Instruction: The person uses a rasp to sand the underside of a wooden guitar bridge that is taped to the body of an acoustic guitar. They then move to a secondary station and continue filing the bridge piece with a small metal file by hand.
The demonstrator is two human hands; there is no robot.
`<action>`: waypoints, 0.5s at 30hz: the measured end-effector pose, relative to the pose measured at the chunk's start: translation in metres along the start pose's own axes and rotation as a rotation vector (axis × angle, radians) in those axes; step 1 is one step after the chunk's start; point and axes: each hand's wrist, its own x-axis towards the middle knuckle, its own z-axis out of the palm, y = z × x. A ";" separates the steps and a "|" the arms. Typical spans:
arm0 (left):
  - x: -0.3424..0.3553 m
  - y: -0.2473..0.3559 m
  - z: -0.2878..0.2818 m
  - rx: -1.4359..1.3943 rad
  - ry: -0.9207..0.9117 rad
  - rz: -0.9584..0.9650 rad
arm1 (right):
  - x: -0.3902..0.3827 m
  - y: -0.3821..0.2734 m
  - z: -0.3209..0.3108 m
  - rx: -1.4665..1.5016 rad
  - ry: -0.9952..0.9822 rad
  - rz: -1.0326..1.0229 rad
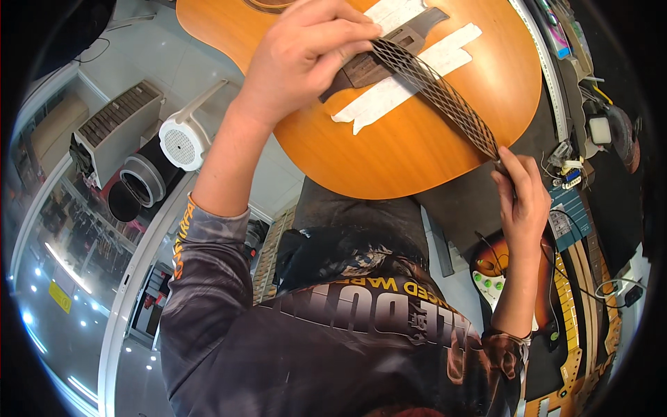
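A honey-coloured acoustic guitar body [389, 163] lies flat in front of me, the edge of its soundhole showing at the top. Its dark wooden bridge [361, 68] has whitish tape strips [403, 90] stuck along both sides. My left hand [295, 59] pinches the far end of a long black saw rasp [438, 90] with a diamond lattice, just over the bridge. The rasp slants down to the right across the guitar top; whether it touches the bridge is hidden. At its near end, by the guitar's edge, my right hand [521, 194] grips the tip.
A sunburst electric guitar [492, 264] and several guitar necks [570, 306] lie at the right. A long ruler [549, 83] and small tools line the far right bench. On the left are a white perforated round piece with a handle [183, 144] and a glass case [62, 257].
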 end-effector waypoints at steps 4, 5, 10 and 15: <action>0.002 -0.016 0.004 -0.068 0.027 0.061 | -0.002 0.003 0.002 -0.049 0.025 -0.068; 0.003 -0.019 0.002 -0.068 0.047 0.033 | 0.002 0.000 0.006 -0.048 0.023 -0.068; 0.002 -0.023 0.000 -0.040 0.099 0.044 | 0.007 -0.008 0.019 -0.038 0.061 -0.095; 0.011 -0.018 0.007 -0.077 0.025 0.066 | -0.013 0.004 0.013 -0.009 0.047 -0.054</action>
